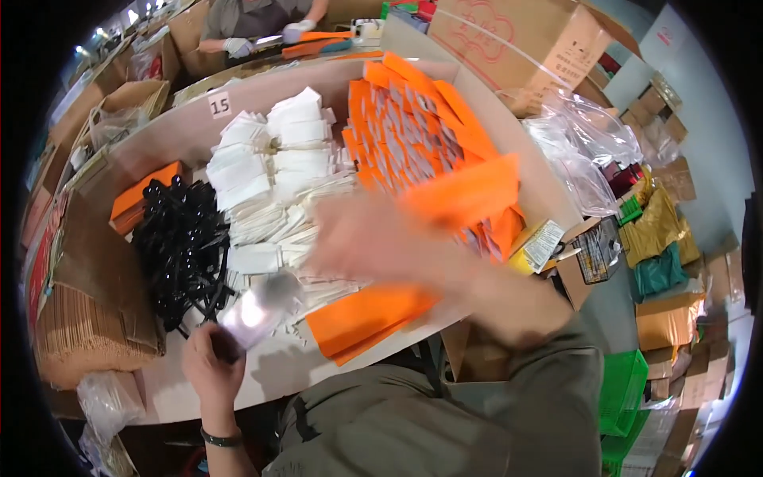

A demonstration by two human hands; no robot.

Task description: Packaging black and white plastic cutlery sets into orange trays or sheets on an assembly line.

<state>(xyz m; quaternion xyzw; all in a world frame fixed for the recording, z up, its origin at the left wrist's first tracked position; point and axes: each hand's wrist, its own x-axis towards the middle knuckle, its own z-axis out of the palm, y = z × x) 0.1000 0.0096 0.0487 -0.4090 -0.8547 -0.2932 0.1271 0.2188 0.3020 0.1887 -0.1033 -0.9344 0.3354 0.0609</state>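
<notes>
My left hand (pixel 213 367) is closed round one end of a shiny, silvery-clear piece (pixel 258 308); glare and blur hide its exact kind. My right hand (pixel 350 238), smeared by motion, is over the white folded paper slips (pixel 253 171) in the middle of the table. A blurred orange sleeve (pixel 469 189) shows just beside that hand, and whether it is held I cannot tell. Near my left hand lies a heap of black glossy plastic pieces (pixel 183 246). Below my right forearm are flat orange sleeves (pixel 366 318), at the table's front edge.
Many orange sleeves (pixel 405 131) fan out at the back right of the walled table (pixel 159 397). An orange box (pixel 143 195) and stacked cardboard (pixel 91 330) stand left. Clear bags (pixel 572 143), a large carton (pixel 509 44) and a green crate (pixel 624 393) are right. A gloved co-worker (pixel 262 24) is behind.
</notes>
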